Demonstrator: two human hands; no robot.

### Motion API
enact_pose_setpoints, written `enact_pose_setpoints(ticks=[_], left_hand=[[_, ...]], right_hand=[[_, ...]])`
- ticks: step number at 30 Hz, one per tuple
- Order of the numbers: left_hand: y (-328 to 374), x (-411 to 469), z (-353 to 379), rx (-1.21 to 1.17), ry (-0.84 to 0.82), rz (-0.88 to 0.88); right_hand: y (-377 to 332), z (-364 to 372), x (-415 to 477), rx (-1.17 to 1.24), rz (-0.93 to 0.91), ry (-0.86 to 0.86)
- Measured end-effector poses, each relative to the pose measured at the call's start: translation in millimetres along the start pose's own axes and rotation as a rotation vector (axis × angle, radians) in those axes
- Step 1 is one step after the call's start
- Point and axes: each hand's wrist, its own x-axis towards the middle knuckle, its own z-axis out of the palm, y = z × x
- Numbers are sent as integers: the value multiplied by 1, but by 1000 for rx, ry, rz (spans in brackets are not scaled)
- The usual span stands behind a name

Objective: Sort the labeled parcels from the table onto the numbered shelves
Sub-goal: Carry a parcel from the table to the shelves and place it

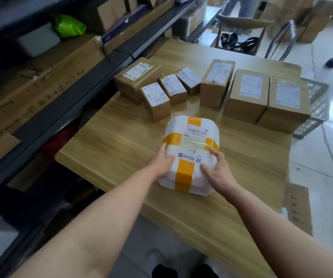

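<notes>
A white parcel (191, 141) crossed with orange tape and marked "1-8" lies on the wooden table (109, 141). My left hand (161, 161) grips its left side, thumb on top. My right hand (217, 169) grips its right side, fingers curled over the top edge. Behind it stand several brown cardboard parcels with white labels: a large one at the back left (137, 81), three small ones (157, 101), a tall one (215, 83), and two bigger boxes on the right (247, 95) (286, 105).
Dark metal shelves (65, 101) run along the left, holding cardboard boxes and a green bag (67, 25). A grey crate (314, 109) sits at the table's right edge. A chair (239, 33) and a person's legs stand beyond the table.
</notes>
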Motion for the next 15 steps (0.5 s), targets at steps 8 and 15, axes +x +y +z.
enact_pose_setpoints(ticks=[8,15], left_hand=[[-15,13,6,19,-27,79],[-23,22,7,22,-39,92]], right_hand=[[7,13,8,59,12,6],[13,15,17,118,66,15]])
